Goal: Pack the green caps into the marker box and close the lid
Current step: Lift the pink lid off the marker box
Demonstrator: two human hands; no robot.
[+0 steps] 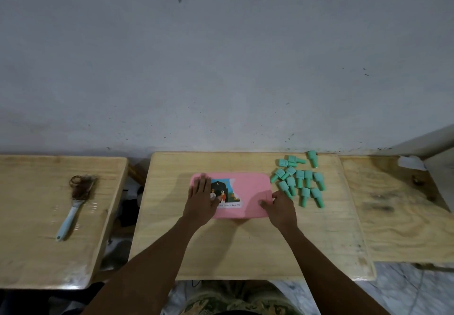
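A flat pink marker box point(250, 187) with a picture label lies shut on the middle wooden table point(245, 241). My left hand point(200, 200) rests flat on the lid's left part, fingers spread. My right hand point(280, 206) touches the box's right front corner, thumb on the lid and fingers at the edge. Several green caps point(299, 182) lie loose on the table just right of the box, none in either hand.
A hairbrush with a light-blue handle point(73, 204) and a hair tie lie on a separate wooden table at the left. Another wooden board point(398, 216) adjoins on the right. A grey wall stands close behind the tables.
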